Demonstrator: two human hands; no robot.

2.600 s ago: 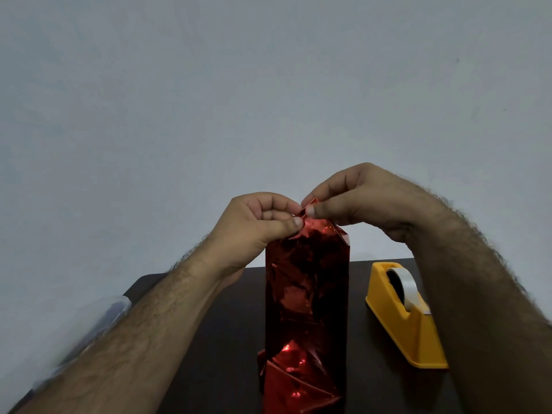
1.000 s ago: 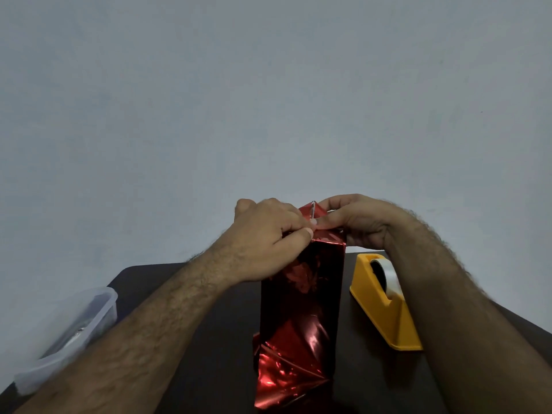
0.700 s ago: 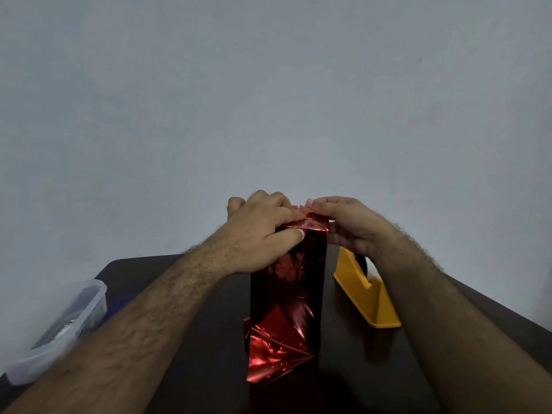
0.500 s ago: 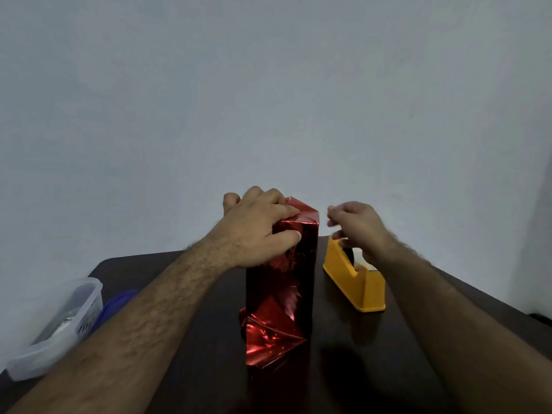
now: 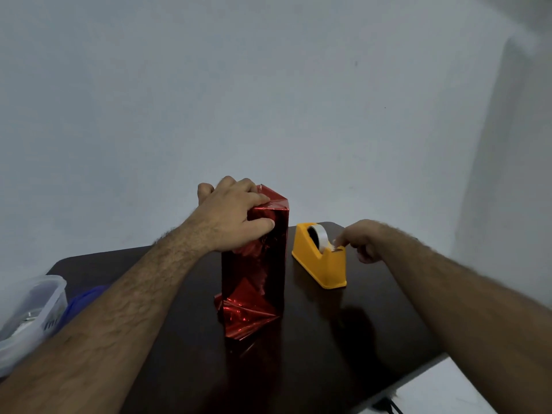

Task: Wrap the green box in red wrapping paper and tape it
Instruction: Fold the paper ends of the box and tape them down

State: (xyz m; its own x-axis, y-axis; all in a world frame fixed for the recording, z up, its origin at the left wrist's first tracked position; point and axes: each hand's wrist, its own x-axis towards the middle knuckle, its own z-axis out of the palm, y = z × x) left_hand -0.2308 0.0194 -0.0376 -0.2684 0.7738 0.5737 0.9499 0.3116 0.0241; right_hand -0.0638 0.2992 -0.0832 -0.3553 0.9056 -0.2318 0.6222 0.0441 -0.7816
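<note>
The box [image 5: 254, 264] stood upright on the dark worktop [image 5: 343, 330], fully covered in red wrapping paper [image 5: 257, 312]; no green showed anywhere. The left hand [image 5: 233, 216] clamped over its top end, fingers curled across the folded flaps and thumb pressed against the near face, pinning the folds flat. Below that hand, at the foot of the box, the paper lay creased into a triangular flap that looked loose, though whether tape held it could not be told from this angle.

Just right of the box sat the yellow tape dispenser [image 5: 321, 264]. The right hand [image 5: 363, 239] reached its near end, fingertips [image 5: 337, 242] pinched together at the cutter, apparently on the free end of the tape [image 5: 319, 236]; the strip itself was too small to make out.

So the wrapping seemed mostly done. What appeared left was pulling and tearing a strip, sealing the top folds under the left hand, and possibly the bottom flap.
</note>
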